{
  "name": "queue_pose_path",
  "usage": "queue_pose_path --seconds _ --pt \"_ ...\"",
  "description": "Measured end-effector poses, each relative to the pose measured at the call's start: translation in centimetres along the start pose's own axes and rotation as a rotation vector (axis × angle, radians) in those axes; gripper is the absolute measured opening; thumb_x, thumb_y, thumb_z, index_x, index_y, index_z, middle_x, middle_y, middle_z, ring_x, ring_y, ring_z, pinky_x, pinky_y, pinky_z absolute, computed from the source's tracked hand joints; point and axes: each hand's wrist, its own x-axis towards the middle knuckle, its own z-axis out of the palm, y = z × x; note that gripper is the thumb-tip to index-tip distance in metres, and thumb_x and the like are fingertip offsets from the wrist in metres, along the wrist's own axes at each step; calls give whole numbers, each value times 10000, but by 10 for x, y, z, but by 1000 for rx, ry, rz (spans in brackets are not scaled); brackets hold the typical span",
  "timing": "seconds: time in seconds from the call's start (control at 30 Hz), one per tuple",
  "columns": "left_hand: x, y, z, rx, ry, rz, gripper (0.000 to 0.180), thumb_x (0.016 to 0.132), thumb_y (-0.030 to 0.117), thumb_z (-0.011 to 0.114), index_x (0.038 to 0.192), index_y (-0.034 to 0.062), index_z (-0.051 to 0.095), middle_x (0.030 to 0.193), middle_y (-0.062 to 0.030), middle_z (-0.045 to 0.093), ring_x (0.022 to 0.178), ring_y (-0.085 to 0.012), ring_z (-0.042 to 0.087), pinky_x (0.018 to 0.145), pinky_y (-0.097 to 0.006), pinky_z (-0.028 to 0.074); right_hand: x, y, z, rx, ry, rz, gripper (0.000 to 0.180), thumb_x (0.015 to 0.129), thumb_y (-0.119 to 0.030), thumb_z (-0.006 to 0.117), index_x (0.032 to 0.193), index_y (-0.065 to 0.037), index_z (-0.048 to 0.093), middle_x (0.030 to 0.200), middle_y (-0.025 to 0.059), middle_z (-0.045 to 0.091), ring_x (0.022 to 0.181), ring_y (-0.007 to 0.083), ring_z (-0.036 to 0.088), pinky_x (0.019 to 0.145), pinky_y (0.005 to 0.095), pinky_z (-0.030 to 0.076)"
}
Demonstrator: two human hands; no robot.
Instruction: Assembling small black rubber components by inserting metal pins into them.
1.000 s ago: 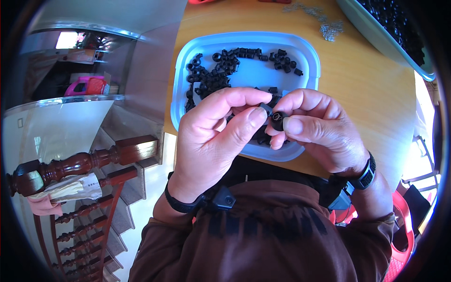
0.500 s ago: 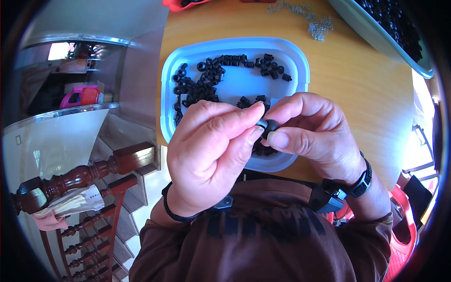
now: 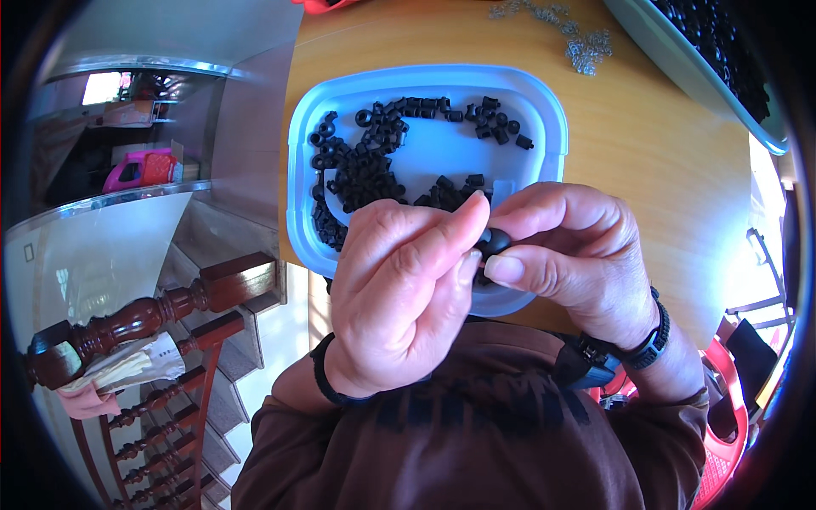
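A small black bead [image 3: 493, 244] is pinched between the fingertips of the left hand [image 3: 399, 293] and the right hand [image 3: 574, 259], both closed on it, just above the near rim of the blue tray [image 3: 552, 119] of loose black beads [image 3: 365, 166]. Compared with a second ago, the hands have been drawn closer together and nearer the camera, so the bead seems pressed more firmly; the wooden worktop [image 3: 663, 170] carries a heap of small metal parts [image 3: 578, 42] beyond the tray
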Motion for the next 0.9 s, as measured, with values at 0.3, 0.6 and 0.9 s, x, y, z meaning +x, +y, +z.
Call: queue_pose_path --seconds 0.3,0.6,0.9 --pt "-1 -11 3 222 -39 214 442 723 178 723 1103 -2 587 884 -56 552 710 -191 483 653 -331 373 -1 -6 -2 152 14 110 234 737 80 690 952 -3 644 961 104 654 904 173 630 833 296 512" --pt "5 -13 -4 444 -112 297 401 799 327 661 1080 46 611 830 -21 522 687 -180 497 672 -342 349 3 -8 2 216 44 145 273 750 85 675 1004 -6 634 1018 98 638 944 169 617 858 295 502" --pt "4 -14 -6 407 -123 254 441 803 389 643 1066 36 619 804 -19 540 676 -173 510 683 -329 345 1 -9 -1 199 -36 174 268 769 61 668 1029 10 622 1005 83 639 943 160 612 864 290 493"
